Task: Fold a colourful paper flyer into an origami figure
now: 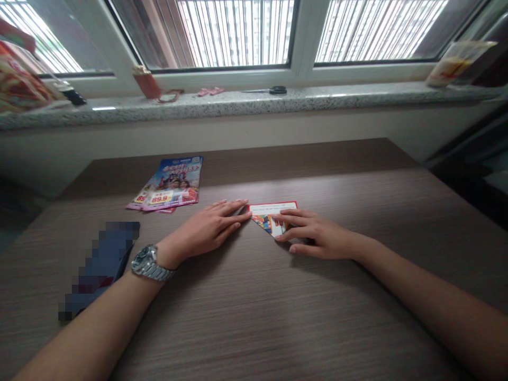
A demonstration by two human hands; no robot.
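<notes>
A small folded paper with a red-edged white band and a colourful printed part tapering to a point lies flat on the brown table. My left hand, with a metal watch on its wrist, rests on the table with its fingertips at the paper's left corner. Over the paper's right part lies my right hand, fingers spread, some of them on the print and the thumb on the table below. Part of the paper is hidden under the right fingers.
Printed flyers lie stacked at the back left. A blurred-out dark blue object is beside my left forearm. Along the stone windowsill are scissors, a red item, pink pieces and a plastic bag.
</notes>
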